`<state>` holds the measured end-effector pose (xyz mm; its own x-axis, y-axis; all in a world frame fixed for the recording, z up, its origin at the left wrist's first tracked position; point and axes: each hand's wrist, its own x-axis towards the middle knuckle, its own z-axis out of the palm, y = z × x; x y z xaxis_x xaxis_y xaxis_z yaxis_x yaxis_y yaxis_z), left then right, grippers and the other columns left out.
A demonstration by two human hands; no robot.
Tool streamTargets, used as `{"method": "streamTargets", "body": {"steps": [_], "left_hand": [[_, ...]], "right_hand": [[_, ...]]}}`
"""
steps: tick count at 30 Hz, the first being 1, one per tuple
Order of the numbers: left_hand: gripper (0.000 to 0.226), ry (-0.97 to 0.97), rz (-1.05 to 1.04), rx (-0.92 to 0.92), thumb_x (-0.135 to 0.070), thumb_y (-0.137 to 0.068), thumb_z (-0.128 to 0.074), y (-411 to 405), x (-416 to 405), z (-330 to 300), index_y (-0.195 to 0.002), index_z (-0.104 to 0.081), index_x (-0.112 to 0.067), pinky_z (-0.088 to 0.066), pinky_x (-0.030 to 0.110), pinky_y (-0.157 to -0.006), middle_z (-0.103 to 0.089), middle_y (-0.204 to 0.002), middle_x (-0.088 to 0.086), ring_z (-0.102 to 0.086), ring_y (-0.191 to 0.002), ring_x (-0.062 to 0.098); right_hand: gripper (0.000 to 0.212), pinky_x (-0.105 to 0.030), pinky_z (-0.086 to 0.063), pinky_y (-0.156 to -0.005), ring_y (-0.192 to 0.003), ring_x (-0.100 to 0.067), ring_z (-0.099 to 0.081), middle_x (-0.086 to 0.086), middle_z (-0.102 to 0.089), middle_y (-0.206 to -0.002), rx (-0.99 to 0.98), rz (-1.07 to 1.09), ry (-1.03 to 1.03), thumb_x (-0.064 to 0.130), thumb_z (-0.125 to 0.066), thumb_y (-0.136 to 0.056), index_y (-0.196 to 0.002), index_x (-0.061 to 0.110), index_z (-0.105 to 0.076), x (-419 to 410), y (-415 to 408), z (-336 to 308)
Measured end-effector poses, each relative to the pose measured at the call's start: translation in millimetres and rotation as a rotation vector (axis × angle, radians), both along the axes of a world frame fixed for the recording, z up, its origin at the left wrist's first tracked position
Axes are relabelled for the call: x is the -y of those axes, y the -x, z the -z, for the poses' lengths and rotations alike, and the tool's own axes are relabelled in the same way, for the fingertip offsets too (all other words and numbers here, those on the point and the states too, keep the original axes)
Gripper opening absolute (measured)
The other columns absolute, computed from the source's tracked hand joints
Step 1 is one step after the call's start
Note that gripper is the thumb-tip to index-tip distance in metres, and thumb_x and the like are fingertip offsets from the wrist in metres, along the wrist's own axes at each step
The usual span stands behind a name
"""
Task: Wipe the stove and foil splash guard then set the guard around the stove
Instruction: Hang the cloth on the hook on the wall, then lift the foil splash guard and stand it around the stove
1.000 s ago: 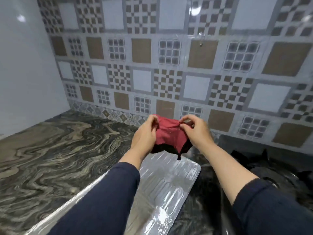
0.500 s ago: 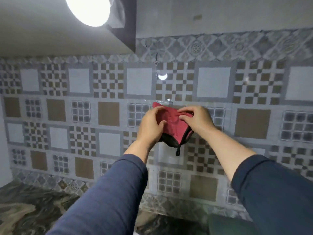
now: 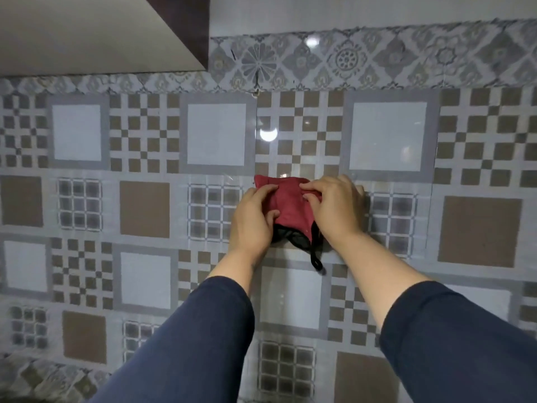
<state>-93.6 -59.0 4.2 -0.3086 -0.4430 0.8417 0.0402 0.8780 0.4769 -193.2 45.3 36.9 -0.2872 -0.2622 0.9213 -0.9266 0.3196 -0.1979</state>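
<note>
Red cloth (image 3: 290, 206), black-edged, bunching up between the two hands and being held high against the patterned tile wall (image 3: 145, 216). Left hand (image 3: 254, 219) gripping the cloth's left side, thumb lying across the red fabric, fingers curling in underneath. Right hand (image 3: 334, 207) pinching the upper right part of the cloth, fingertips (image 3: 308, 189) pressing down into a fold, remaining fingers spreading off to the right and touching the glossy tiles. Black trim and a thin black loop (image 3: 316, 261) dangling just below the right hand, hanging free in front of the wall. Both forearms reaching up and forward, dark blue sleeves (image 3: 186, 344) pushed back from the wrists. Tiles all around the hands alternating white squares, brown squares, grids and checker patterns; a band of floral border tiles (image 3: 348, 61) running well above the hands. Underside of a pale wall cabinet (image 3: 87, 33) jutting out up and to the left of the left hand. Bright round light reflection (image 3: 268, 134) glinting on the tile directly above the cloth. Stove and foil splash guard sitting out of shot entirely.
</note>
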Motion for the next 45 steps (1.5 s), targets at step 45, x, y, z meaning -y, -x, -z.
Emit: {"method": "streamTargets", "body": {"steps": [45], "left_hand": [[0.043,-0.895,-0.755,1.032,-0.033,-0.086,-0.066,-578.1,-192.3,368.9,-0.128,-0.054,-0.039,-0.031,0.046,-0.107,-0.04,-0.142,-0.003,-0.033,-0.133,0.025]], "right_hand": [[0.03,-0.034,-0.038,-0.106,-0.126,-0.026,-0.047,-0.006,-0.046,-0.139,0.132,-0.927,-1.59,0.024,-0.066,-0.082,-0.112,0.027,-0.066,-36.5,-506.2,376.7]]}}
